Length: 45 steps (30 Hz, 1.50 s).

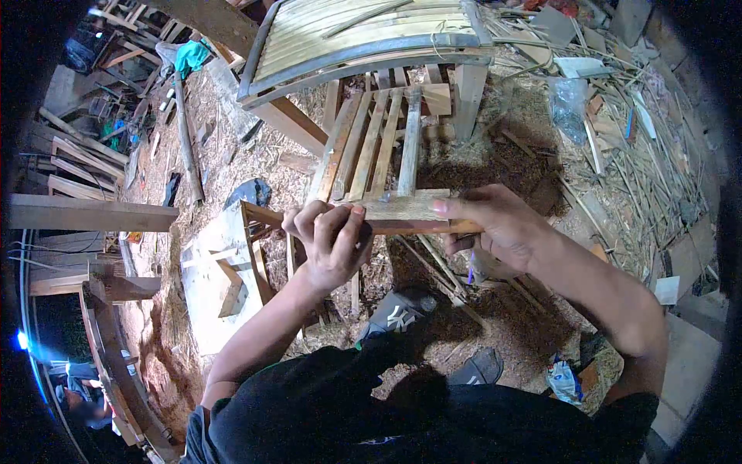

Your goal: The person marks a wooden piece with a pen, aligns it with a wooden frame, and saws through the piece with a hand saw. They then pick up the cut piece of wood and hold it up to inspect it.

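Note:
A slatted wooden frame [376, 143] stretches away from me, its far end beneath a bamboo-topped bench [363, 39]. Its near crosspiece is a rough wooden rail [406, 209]. My left hand [331, 240] is closed over the rail's left end, with the fingers curled on top. At the right end, my right hand [502, 224] grips the rail, thumb on top and the other fingers partly hidden below. Whether the frame's far end rests on the bench's parts cannot be seen clearly.
Sawdust and shavings cover the ground. A wooden box-like piece [205, 309] stands at left, near a horizontal beam [93, 213]. Bamboo strips [641, 178] are heaped at right, with a plastic bag [568, 108]. Another person [85, 394] is at lower left. My sandals [398, 309] are below.

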### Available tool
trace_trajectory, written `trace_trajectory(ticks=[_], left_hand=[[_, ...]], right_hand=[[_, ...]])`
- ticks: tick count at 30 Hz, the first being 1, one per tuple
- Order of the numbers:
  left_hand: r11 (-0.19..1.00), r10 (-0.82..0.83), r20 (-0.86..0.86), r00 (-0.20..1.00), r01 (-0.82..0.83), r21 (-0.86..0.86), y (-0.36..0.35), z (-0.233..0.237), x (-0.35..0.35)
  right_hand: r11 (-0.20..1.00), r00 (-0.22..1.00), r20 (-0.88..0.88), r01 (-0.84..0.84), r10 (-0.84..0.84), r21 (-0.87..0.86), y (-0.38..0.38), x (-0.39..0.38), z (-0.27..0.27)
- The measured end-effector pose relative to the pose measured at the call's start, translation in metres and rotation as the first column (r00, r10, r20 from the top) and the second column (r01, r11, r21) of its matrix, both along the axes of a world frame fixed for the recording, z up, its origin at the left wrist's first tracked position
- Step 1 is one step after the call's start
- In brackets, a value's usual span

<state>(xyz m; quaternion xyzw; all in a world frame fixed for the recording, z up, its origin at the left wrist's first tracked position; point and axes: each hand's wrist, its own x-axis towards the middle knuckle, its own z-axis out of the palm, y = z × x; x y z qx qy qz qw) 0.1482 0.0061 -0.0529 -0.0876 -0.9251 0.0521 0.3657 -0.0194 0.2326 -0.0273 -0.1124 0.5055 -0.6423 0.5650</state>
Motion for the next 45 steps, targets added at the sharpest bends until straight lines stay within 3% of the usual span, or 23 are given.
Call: trace_trajectory(ticks=[4,10,13,16,18,20,21,22,24,25,26,27,29,31,33,34,36,39,45], left_hand=[[0.999,-0.008,0.068,0.998,0.005,0.035,0.007,-0.017,0.006],[0.996,0.023,0.12,0.992,-0.034,0.083,0.017,-0.026,0.019],[0.976,-0.046,0.188,0.981,0.004,0.219,0.023,-0.015,0.025],[0.948,-0.103,0.115,0.988,0.063,0.311,0.028,-0.001,0.04],[0.949,-0.112,0.094,0.989,0.079,0.306,0.024,0.0,0.054],[0.684,-0.547,0.277,0.79,0.231,0.692,0.019,-0.007,0.067],[0.651,-0.575,0.373,0.728,0.131,0.748,0.037,0.013,0.057],[0.555,-0.655,0.576,0.49,-0.205,0.806,0.04,0.01,0.064],[0.297,-0.744,0.443,0.501,-0.345,0.89,0.057,-0.007,0.065],[0.297,-0.741,0.443,0.504,-0.347,0.89,0.06,-0.01,0.065],[-0.122,-0.781,0.233,0.58,-0.507,0.853,0.061,-0.013,0.064],[-0.511,-0.725,0.04,0.688,-0.576,0.638,0.06,-0.014,0.063],[-0.671,-0.647,-0.01,0.762,-0.563,0.483,0.047,-0.027,0.054],[-0.74,-0.6,-0.034,0.799,-0.539,0.402,0.048,-0.022,0.048],[-0.871,-0.391,0.213,0.896,-0.435,0.229,0.055,-0.016,0.045],[-0.871,-0.391,0.213,0.895,-0.435,0.229,0.055,-0.015,0.045],[-0.944,-0.208,0.201,0.957,-0.25,0.217,0.056,-0.015,0.044],[-0.956,-0.171,0.24,0.956,-0.22,0.193,0.052,-0.014,0.039],[-0.957,-0.159,0.211,0.964,-0.203,0.207,0.046,-0.008,0.035]], right_hand=[[0.997,1.0,0.0,-0.001,0.001,0.074,0.002,0.002,-0.01],[0.998,0.999,-0.019,-0.047,0.047,0.031,0.007,0.009,-0.025],[0.998,0.999,-0.037,-0.031,0.033,0.063,0.01,0.011,-0.037],[0.992,0.994,-0.106,-0.024,0.037,0.122,0.013,0.014,-0.044],[0.997,0.992,-0.125,0.036,-0.028,0.063,0.014,0.02,-0.045],[0.999,0.993,-0.115,0.032,-0.027,0.041,0.015,0.024,-0.049],[0.999,0.994,-0.105,0.03,-0.027,0.018,0.016,0.024,-0.051],[0.999,0.994,-0.105,0.026,-0.024,0.019,0.017,0.023,-0.051],[0.999,0.999,-0.01,-0.031,0.031,0.036,0.017,0.019,-0.051],[0.999,0.999,-0.01,-0.035,0.035,0.035,0.016,0.022,-0.048],[0.999,0.999,-0.025,0.022,-0.021,0.049,0.014,0.026,-0.043],[0.995,0.996,-0.041,0.08,-0.078,0.063,0.013,0.029,-0.04],[0.998,0.997,-0.074,0.036,-0.033,0.048,0.013,0.027,-0.045],[0.999,0.994,-0.106,-0.004,0.008,0.035,0.013,0.027,-0.051],[1.0,0.992,-0.123,-0.003,0.002,-0.004,0.013,0.028,-0.054],[1.0,0.992,-0.123,-0.003,0.002,-0.004,0.014,0.028,-0.053],[1.0,0.994,-0.112,-0.015,0.015,-0.005,0.015,0.028,-0.052],[0.997,0.985,-0.167,-0.027,0.038,0.07,0.013,0.03,-0.054],[1.0,0.985,-0.174,0.007,-0.002,0.025,0.008,0.025,-0.054]])
